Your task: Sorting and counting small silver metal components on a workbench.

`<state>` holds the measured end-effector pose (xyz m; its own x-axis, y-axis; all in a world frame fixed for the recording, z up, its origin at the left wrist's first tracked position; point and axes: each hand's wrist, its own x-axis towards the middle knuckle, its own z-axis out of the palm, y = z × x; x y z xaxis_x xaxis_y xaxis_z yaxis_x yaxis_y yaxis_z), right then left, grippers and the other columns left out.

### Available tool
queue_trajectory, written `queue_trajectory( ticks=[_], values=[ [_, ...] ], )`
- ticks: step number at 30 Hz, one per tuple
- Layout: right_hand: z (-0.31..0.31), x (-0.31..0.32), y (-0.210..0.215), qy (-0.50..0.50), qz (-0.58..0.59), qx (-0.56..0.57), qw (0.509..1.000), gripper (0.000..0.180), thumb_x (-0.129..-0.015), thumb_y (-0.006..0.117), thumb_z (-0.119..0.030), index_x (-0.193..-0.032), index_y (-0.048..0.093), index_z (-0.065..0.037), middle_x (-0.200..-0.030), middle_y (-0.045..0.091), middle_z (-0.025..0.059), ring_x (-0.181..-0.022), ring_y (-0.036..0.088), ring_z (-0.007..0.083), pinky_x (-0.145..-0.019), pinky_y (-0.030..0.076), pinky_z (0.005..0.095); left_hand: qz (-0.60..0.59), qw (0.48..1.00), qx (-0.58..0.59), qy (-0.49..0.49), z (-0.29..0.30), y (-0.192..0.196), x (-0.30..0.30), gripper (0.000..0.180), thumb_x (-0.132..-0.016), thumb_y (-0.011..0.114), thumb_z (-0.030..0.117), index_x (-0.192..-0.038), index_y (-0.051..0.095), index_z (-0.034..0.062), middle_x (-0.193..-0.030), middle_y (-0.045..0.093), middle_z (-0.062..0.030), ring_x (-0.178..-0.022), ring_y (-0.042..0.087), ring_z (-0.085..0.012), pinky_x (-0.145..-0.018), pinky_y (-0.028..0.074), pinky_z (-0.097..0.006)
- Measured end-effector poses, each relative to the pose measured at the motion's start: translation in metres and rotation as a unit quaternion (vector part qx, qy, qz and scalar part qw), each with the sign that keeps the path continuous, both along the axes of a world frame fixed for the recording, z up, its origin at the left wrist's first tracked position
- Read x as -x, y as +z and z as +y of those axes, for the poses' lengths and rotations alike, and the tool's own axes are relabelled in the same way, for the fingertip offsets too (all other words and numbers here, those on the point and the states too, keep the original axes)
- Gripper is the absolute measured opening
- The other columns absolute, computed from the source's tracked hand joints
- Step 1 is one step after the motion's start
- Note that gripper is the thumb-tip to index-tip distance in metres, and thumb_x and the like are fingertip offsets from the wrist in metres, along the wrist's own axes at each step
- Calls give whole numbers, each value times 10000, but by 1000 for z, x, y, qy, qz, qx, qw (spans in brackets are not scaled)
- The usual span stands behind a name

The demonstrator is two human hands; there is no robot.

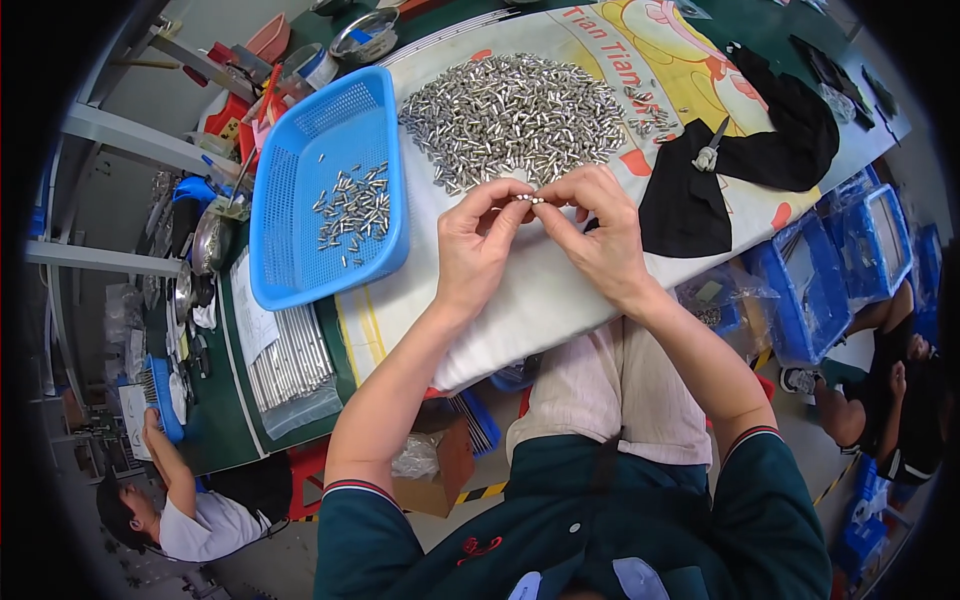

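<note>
My left hand (478, 240) and my right hand (598, 232) meet at the near edge of a large pile of small metal pins (515, 115). Between my fingertips is a short row of small metal pins (529, 199), pinched from both sides. Left of the pile stands a blue perforated basket (275, 215), with a loose batch of the same pins (358, 212) on its bottom. A pale printed cloth (455, 350) lies under the pile and my hands.
Right of the pile lie a black cloth (690, 205) and a small pointed tool (708, 155). Bundled metal rods (290, 360) rest on the green table at left. Blue crates (805, 285) stand at right. Other people sit at lower left (215, 520) and far right (885, 390).
</note>
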<state>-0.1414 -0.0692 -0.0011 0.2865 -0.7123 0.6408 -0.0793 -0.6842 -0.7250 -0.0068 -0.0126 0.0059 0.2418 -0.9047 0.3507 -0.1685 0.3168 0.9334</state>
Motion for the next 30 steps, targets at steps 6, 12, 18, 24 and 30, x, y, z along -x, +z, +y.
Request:
queue_trajectory(
  ticks=[6,12,18,24,30],
  values=[
    [0,0,-1,9,-9,-20,1000,80,-697,656,-24,-768,629,-48,-717,584,24,-671,513,168,-500,393,273,-12,1000,-13,6,-1,0,0,136,-843,579,12,-970,629,13,-867,645,-45,-762,617,-96,-678,495,-217],
    [0,0,-1,9,-11,-29,999,74,-694,654,-25,-761,627,-43,-708,579,27,-668,514,166,-495,389,272,-21,999,-21,13,1,0,2,135,-835,584,18,-960,636,13,-874,646,-42,-748,613,-83,-652,493,-211],
    [0,1,-1,21,-3,-58,998,62,-702,650,-34,-759,625,-36,-703,576,30,-662,514,159,-495,386,267,58,997,-55,8,3,2,4,134,-829,583,9,-952,636,-2,-850,647,-48,-734,617,-93,-650,498,-209],
    [2,0,-1,31,11,-89,995,69,-704,655,-50,-764,629,-26,-699,576,32,-653,517,139,-503,389,254,51,994,-102,3,7,4,-3,158,-838,582,25,-980,640,-12,-854,651,-59,-745,622,-105,-677,511,-220],
    [2,2,4,38,21,-149,988,90,-711,658,-67,-775,633,-10,-665,580,44,-618,523,127,-542,413,250,105,987,-120,-11,8,9,1,168,-851,574,39,-996,637,-18,-866,660,-83,-755,630,-121,-700,523,-234]
  ],
)
